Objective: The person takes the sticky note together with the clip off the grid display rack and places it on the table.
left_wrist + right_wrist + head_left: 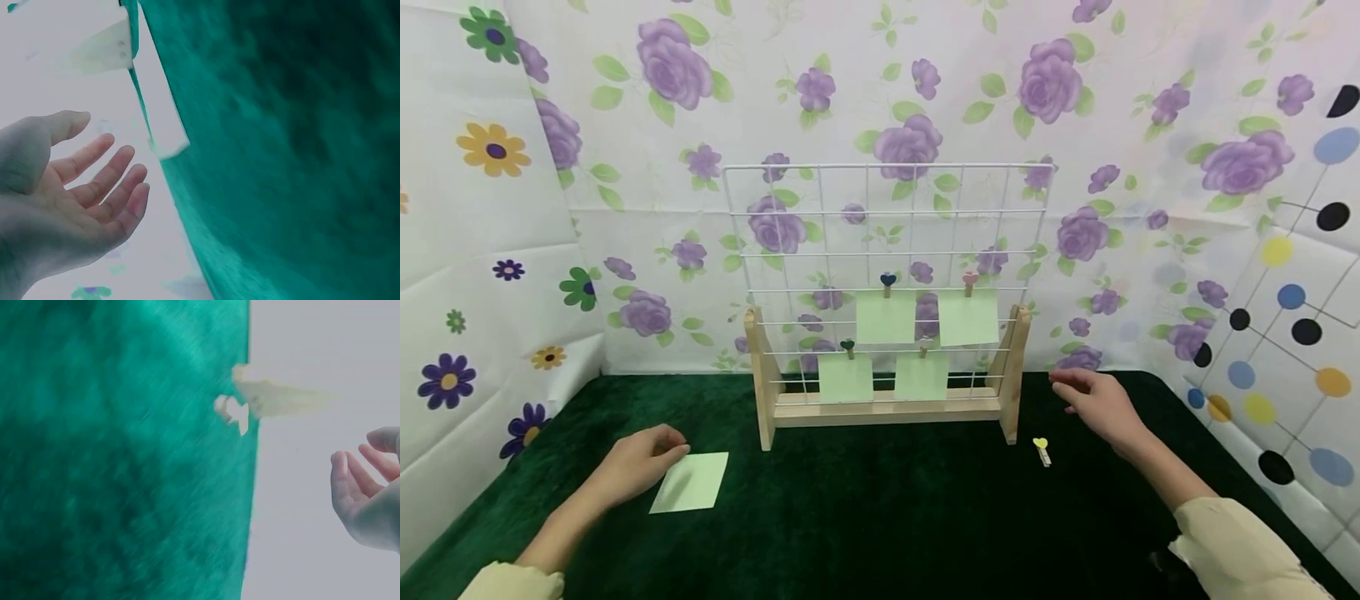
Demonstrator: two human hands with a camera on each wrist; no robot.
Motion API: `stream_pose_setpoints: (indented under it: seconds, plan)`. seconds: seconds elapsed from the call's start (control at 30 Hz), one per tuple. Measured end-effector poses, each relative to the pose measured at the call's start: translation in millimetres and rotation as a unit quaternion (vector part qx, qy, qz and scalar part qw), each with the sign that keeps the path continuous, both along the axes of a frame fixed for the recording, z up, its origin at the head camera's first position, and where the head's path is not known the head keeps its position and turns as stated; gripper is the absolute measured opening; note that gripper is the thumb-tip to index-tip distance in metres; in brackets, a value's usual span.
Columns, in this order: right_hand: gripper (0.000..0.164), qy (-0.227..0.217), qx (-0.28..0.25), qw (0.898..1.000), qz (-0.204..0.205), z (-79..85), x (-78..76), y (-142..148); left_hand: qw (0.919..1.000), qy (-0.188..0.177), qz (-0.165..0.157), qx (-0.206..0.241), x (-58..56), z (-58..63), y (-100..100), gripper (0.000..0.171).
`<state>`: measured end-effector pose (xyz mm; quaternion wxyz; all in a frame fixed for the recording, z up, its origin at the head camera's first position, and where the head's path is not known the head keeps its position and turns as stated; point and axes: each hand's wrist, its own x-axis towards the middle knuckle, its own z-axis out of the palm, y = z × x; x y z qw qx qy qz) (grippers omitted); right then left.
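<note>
The table is dark green with a soft, velvety nap; it looks nearly black towards the middle and right, and lighter along the left; its far right corner is rounded. Towards the back a wooden stand rests upright on two feet (a low bar joins them); on the left, well apart from the stand, lies a square of pale green paper, flat, with a faint shadow across it; on the right, near the stand's foot, lies a small clip with a yellow heart-shaped top.
</note>
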<state>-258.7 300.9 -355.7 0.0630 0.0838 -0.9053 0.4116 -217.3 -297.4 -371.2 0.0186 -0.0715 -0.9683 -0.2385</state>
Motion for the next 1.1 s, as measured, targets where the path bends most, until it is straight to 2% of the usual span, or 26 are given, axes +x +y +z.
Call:
stream_pose_setpoints:
  seconds: [0.23,0.37,0.47,0.63,0.73,0.83,0.97,1.1]
  plan:
    - [0.043,0.050,0.001,0.999,0.002,25.8,8.1,-22,0.9985,0.022,-0.031,0.038,9.3,14.6,31,0.029]
    - [0.041,0.054,0.001,0.998,0.023,36.1,13.3,-34,0.9966,0.019,-0.062,0.052,13.0,21.0,55,0.030]
    - [0.041,0.051,0.000,0.998,0.038,41.0,16.6,-45,0.9952,0.019,-0.074,0.062,16.2,27.3,73,0.031]
    - [0.039,0.061,-0.001,0.996,0.058,47.8,19.1,-63,0.9899,0.054,-0.089,0.096,18.3,39.3,98,0.033]
    - [0.036,0.080,0.011,0.994,0.070,52.4,18.6,-71,0.9846,0.083,-0.098,0.119,13.5,43.9,112,0.033]
    - [0.034,0.098,0.024,0.992,0.080,57.7,17.1,-80,0.9788,0.099,-0.103,0.148,3.5,46.0,127,0.032]
    - [0.033,0.109,0.026,0.989,0.094,66.3,13.3,-94,0.9703,0.103,-0.104,0.192,-10.5,50.9,146,0.034]
    - [0.033,0.116,0.022,0.987,0.104,77.0,9.1,-109,0.9653,0.109,-0.103,0.214,-20.5,61.4,164,0.038]
